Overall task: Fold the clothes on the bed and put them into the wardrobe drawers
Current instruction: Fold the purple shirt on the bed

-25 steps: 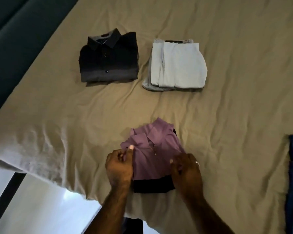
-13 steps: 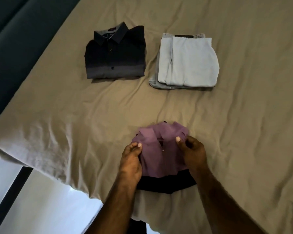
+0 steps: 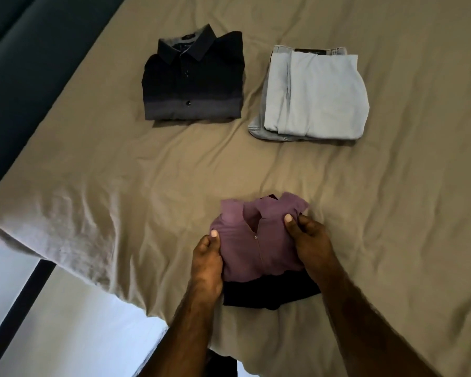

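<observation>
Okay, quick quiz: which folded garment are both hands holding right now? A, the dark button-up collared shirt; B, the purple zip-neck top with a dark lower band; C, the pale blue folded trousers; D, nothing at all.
B: the left hand and right hand each pinch a side of the purple zip-neck top near the bed's edge, while the dark button-up shirt and pale blue trousers lie untouched farther up.

You're in a bedroom: a bed (image 3: 93, 164) under a wrinkled tan sheet, folded clothes (image 3: 193, 85) laid out on it.
</observation>
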`<move>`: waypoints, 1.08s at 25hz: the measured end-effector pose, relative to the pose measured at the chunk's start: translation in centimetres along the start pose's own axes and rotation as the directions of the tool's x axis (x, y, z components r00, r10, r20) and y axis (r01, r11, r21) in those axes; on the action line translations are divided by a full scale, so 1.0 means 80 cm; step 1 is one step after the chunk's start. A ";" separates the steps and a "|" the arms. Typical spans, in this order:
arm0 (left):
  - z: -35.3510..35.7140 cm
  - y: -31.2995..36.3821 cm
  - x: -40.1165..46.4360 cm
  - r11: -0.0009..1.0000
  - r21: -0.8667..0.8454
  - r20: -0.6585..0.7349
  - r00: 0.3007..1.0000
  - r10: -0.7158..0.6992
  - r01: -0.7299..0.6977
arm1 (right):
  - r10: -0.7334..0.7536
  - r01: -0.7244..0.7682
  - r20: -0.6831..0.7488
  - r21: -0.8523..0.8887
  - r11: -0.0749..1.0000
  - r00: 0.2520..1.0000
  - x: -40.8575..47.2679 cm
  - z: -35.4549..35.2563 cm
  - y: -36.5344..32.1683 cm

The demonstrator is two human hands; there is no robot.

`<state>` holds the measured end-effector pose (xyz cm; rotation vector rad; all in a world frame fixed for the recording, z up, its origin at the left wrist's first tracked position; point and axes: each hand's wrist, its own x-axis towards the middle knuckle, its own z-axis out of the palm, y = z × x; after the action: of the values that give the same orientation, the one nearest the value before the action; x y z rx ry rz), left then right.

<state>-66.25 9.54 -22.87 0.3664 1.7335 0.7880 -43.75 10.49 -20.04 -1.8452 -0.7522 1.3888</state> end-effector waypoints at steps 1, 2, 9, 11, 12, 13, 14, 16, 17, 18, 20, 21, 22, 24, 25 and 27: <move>-0.004 0.003 -0.002 0.993 0.120 -0.080 0.996 0.032 -0.022 | -0.007 0.003 -0.029 -0.120 0.993 1.000 0.005 0.000 0.001; -0.009 0.003 -0.001 0.943 0.326 -0.162 0.980 0.119 -0.061 | -0.028 -0.012 -0.127 -0.304 0.953 0.991 0.008 -0.003 0.003; 0.024 0.022 -0.024 0.933 0.329 -0.123 0.986 -0.111 0.146 | 0.244 -0.300 -0.196 -0.349 0.888 0.950 0.001 -0.010 -0.005; 0.024 0.018 -0.024 0.965 0.184 0.128 0.969 -0.211 0.185 | 0.353 -0.353 -0.019 -0.119 0.928 0.935 -0.003 -0.008 -0.006; 0.025 0.023 -0.023 0.973 0.162 0.246 0.949 -0.199 0.162 | 0.380 -0.384 0.084 0.031 0.923 0.921 -0.006 -0.010 -0.012; 0.023 0.024 -0.027 0.985 0.108 0.331 0.929 -0.166 0.137 | 0.380 -0.410 0.192 0.147 0.900 0.905 -0.012 -0.013 -0.012; 0.023 0.029 -0.027 0.991 0.054 0.406 0.904 -0.132 0.121 | 0.350 -0.415 0.275 0.234 0.879 0.895 -0.018 -0.017 -0.011; 0.022 0.044 -0.035 0.994 -0.001 0.509 0.856 -0.094 0.110 | 0.258 -0.361 0.326 0.310 0.880 0.909 -0.030 -0.027 -0.001; 0.029 0.060 -0.035 0.996 0.007 0.545 0.835 -0.076 0.087 | 0.216 -0.306 0.288 0.321 0.896 0.933 -0.029 -0.033 -0.006; 0.028 0.074 -0.040 0.997 0.002 0.570 0.819 -0.062 0.075 | 0.193 -0.263 0.238 0.307 0.915 0.952 -0.029 -0.038 -0.008; 0.074 0.116 -0.049 0.998 0.019 0.660 0.748 -0.061 0.064 | 0.144 -0.172 0.113 0.303 0.937 0.983 -0.016 -0.081 -0.029; 0.092 0.134 -0.053 0.998 0.038 0.696 0.715 -0.067 0.056 | 0.128 -0.145 0.075 0.307 0.941 0.989 -0.009 -0.096 -0.042; 0.132 0.149 -0.058 0.997 0.071 0.711 0.700 -0.065 0.021 | 0.108 -0.110 0.025 0.343 0.933 0.994 0.000 -0.127 -0.057; 0.206 0.176 -0.067 0.996 0.084 0.739 0.672 -0.041 -0.032 | 0.067 -0.033 -0.069 0.404 0.914 0.995 0.022 -0.185 -0.084; 0.260 0.183 -0.075 0.996 0.077 0.752 0.658 -0.028 -0.045 | 0.023 0.023 -0.112 0.393 0.919 0.993 0.039 -0.231 -0.099; 0.344 0.203 -0.077 0.995 0.056 0.756 0.655 0.011 -0.082 | -0.062 0.111 -0.150 0.343 0.933 0.987 0.076 -0.296 -0.130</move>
<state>-40.92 26.40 -11.23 0.6929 0.9538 0.4776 -19.76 17.03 -10.71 -1.5878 -0.4726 1.2340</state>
